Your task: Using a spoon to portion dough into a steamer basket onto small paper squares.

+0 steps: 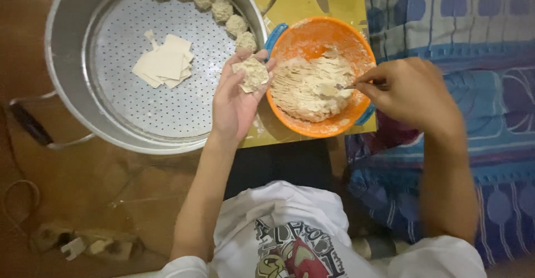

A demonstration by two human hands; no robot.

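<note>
Your left hand cups 1 filled wrapper open-palmed at frame center; your right hand pinches a spoon in the orange bowl, just right.

The left hand lies palm up, fingers loosely cupped and spread, thumb out to the side, its bare forearm running straight back to the body. The right hand is turned knuckles up, thumb and fingertips pinched together, wrist bent inward, forearm angled back to the elbow.
</note>
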